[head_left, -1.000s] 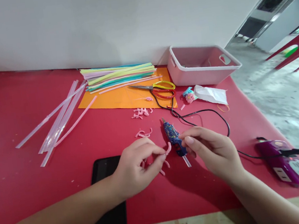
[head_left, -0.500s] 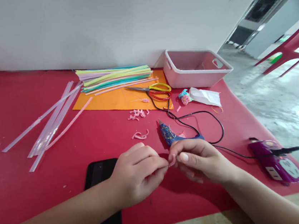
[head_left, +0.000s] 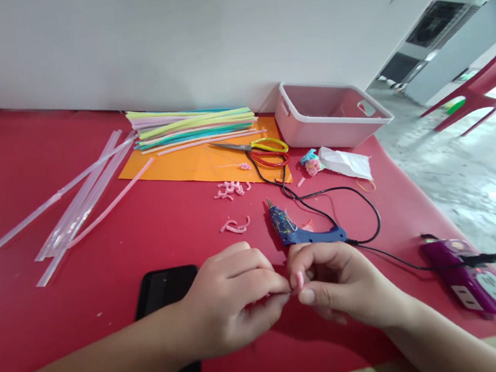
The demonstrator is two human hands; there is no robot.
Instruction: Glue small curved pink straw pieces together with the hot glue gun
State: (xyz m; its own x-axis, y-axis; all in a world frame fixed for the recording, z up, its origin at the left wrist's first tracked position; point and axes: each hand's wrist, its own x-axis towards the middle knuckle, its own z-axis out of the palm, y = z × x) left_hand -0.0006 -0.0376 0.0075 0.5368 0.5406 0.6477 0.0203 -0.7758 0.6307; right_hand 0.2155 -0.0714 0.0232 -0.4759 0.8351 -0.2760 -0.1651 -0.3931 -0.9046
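A short piece of pink pipe cleaner (head_left: 300, 280) is pinched between my two hands over the near part of the table. My left hand (head_left: 238, 294) closes on its left end with thumb and forefinger, and that end is mostly hidden. My right hand (head_left: 339, 283) holds the curled end between thumb and forefinger. Just beyond my right hand lies a blue glue gun (head_left: 300, 231), its nozzle pointing away. Cut pink pieces (head_left: 235, 226) rest past my left hand, with a small heap of bent pink pieces (head_left: 231, 189) behind them.
Scissors (head_left: 266, 148) and a bundle of coloured pipe cleaners (head_left: 196, 126) lie on orange card (head_left: 170, 170). Clear plastic sleeves (head_left: 83, 193) are at left, a black phone (head_left: 169, 284) under my left forearm. A pink bin (head_left: 331, 126), small flower (head_left: 313, 166) and purple power strip (head_left: 468, 274) are at right.
Both hands have shifted slightly right and down in view. The pink piece's free end now stands up over my right thumb, where before it curved between the hands.
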